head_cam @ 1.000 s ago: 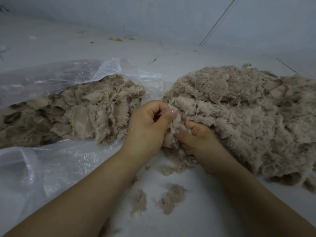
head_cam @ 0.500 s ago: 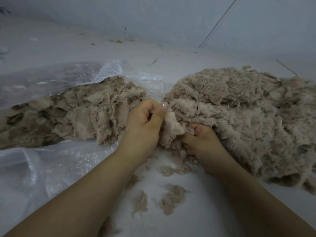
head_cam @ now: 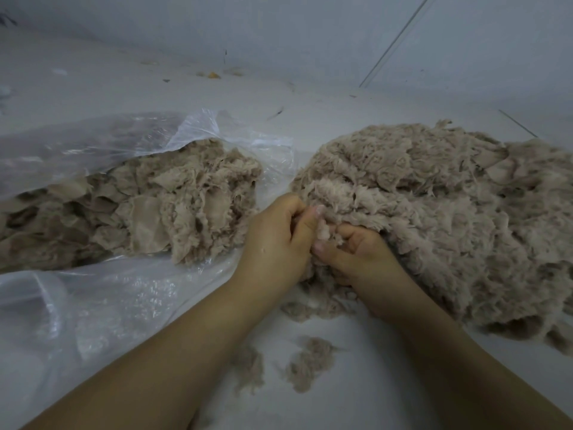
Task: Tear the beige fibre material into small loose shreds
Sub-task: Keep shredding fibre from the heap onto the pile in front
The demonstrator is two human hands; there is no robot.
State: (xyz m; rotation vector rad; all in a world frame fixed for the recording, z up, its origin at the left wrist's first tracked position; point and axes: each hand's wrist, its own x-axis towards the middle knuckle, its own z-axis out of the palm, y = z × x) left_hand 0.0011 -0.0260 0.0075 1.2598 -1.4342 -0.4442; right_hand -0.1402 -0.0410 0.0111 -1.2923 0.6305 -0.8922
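Observation:
A big heap of loose beige fibre shreds (head_cam: 434, 218) lies on the white floor at the right. A second mass of coarser beige fibre pieces (head_cam: 148, 206) spills out of a clear plastic bag (head_cam: 93, 144) at the left. Between the two, my left hand (head_cam: 276, 243) and my right hand (head_cam: 359, 259) meet at the heap's near left edge. Both pinch one small beige fibre piece (head_cam: 325, 232) between thumbs and curled fingers. My right hand's fingers are partly buried in the heap.
Small fibre tufts (head_cam: 310, 361) lie on the floor between my forearms. Crumpled clear plastic (head_cam: 93, 305) spreads over the floor at the lower left. A pale wall (head_cam: 279, 32) rises behind, with bits of debris (head_cam: 214, 75) along its foot.
The pinched fibre piece has shrunk from a stretched flap to a small wad. My hands have drawn closer together against the heap's edge.

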